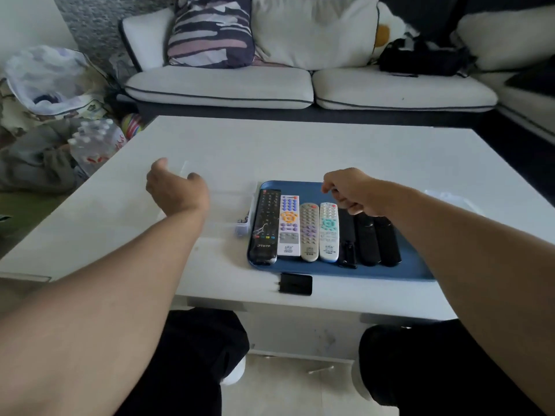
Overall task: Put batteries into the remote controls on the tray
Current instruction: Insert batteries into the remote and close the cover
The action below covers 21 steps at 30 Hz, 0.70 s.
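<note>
Glossy white table (300, 151) | flat blue tray (414, 265) | left grip (175, 190) spread | right grip (350, 190) curled closed, contents unclear

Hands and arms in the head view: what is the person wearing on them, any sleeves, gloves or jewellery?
Nothing shows. The left hand and right hand are bare, with no gloves, rings or watch in view. Both forearms are uncovered right to the frame edge, so no sleeves show.

Remotes (318, 232) on tray (414, 265), table-centre
</note>
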### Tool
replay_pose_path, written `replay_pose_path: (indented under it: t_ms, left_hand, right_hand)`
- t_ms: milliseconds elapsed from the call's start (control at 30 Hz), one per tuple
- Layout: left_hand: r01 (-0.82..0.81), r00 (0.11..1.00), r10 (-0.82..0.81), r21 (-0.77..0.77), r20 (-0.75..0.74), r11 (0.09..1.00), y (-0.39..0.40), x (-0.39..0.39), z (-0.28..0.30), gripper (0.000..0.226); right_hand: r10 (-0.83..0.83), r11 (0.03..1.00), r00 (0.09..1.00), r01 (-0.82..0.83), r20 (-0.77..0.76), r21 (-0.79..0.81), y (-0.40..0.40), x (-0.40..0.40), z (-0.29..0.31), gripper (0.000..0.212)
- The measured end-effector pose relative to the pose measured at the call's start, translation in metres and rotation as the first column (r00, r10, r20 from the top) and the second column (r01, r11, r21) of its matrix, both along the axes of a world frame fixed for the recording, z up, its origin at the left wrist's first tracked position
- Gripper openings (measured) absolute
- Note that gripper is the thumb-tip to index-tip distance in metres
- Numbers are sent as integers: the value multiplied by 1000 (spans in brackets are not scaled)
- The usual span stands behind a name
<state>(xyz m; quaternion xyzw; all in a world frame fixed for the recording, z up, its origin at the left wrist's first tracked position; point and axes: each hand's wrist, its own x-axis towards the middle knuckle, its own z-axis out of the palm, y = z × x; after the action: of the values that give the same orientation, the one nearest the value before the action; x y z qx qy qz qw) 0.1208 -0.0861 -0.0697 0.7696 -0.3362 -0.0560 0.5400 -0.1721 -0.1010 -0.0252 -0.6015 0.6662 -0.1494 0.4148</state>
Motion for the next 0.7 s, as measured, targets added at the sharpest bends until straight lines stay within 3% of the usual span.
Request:
replay_pose_path:
  t_ms: [67, 167, 233, 300, 367, 433, 500, 600, 700]
  left_hand:
    - [92, 990, -83, -85, 111, 992, -3, -18, 2, 48]
    - [281, 934, -263, -41, 241, 959, -10, -47, 7, 35]
    - [461, 845, -454, 46, 281, 886, -13, -68, 9, 32]
    - [658, 691, -680, 174, 246, 732, -9, -90, 11, 54]
    - [776, 478, -863, 380, 165, 503, 2, -115, 12, 83]
    - [725, 295, -942, 605, 159, 329, 12, -139, 9, 107]
    - [622, 213, -966, 743, 145, 248, 16, -157, 1, 124]
    - [566, 210, -976, 807, 58, 169, 13, -171, -10, 137]
    - [547, 213, -977, 829, -3, 116, 15, -179, -14, 144]
  right_hand:
    - [79, 980, 917, -142, -390, -135, 0, -17, -7, 21]
    - [83, 962, 834, -210, -545, -175, 2, -45, -24, 31]
    - [167, 957, 777, -276, -607, -89, 2, -58, -33, 36]
    - [250, 941, 737, -337, -628, -20, 0, -63, -39, 41]
    - [285, 930, 728, -367, -624, -4, -4, -64, -40, 43]
    - [289, 929, 721, -369, -629, 4, -7, -60, -37, 45]
    - [307, 928, 686, -369, -659, 48, -9, -55, -38, 45]
    - [338, 920, 630, -376, -699, 106, -14, -49, -44, 41]
    - [327, 929, 630, -352, -704, 117, -24, -50, -54, 28]
